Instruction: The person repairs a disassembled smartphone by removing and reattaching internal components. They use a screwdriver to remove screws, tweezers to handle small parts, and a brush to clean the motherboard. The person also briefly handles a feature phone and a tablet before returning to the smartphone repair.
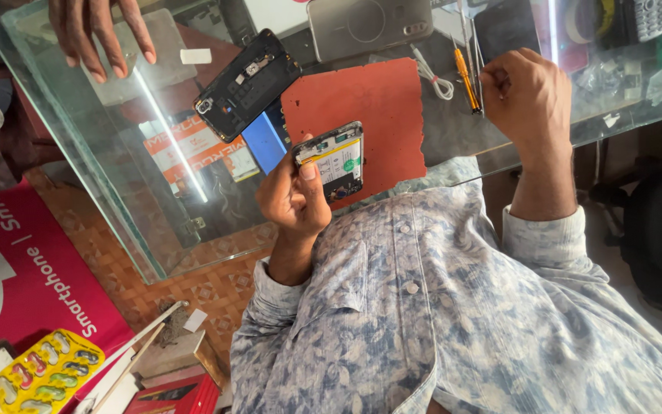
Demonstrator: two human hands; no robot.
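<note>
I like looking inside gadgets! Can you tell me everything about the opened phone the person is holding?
The opened phone has its back cover off, showing a pale yellowish battery with a green sticker and dark parts around it. Its frame looks like grey metal. The left hand holds it tilted, thumb on its lower edge, above the red mat on the glass table.

scene bright, daylight-like, even across the frame. a long white streak of glare runs along the glass table point(116, 192), with a second thin streak near the top right edge. reflections in the glass wash out what lies beneath it. shadows soft, faint under the left hand point(294, 201). focus fairly sharp at centre; the shirt point(453, 322) at bottom is slightly soft. wide-angle tilt, edges stretched.
</note>
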